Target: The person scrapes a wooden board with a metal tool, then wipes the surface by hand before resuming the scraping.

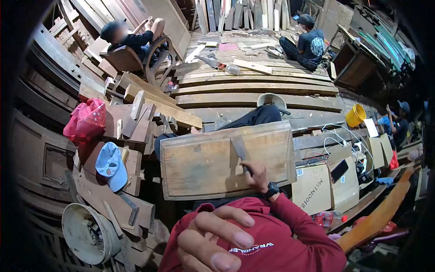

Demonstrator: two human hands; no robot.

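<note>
A: Two hands in shot: right hand (pixel 259 174) closed round the chisel (pixel 239 152), blade on the wooden panel (pixel 199 165) across the lap.
B: Left hand (pixel 213 240)?
A: Fingers loosely curled, empty, by the chest.

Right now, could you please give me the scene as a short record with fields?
Setting: wood workshop, planks piled around
Right hand: grips chisel, blade on wooden panel
Left hand: raised near camera, holding nothing
Panel: flat across the person's legs
Nearby: blue cap, red bag at left
Others: seated person back left; second person back right
</note>
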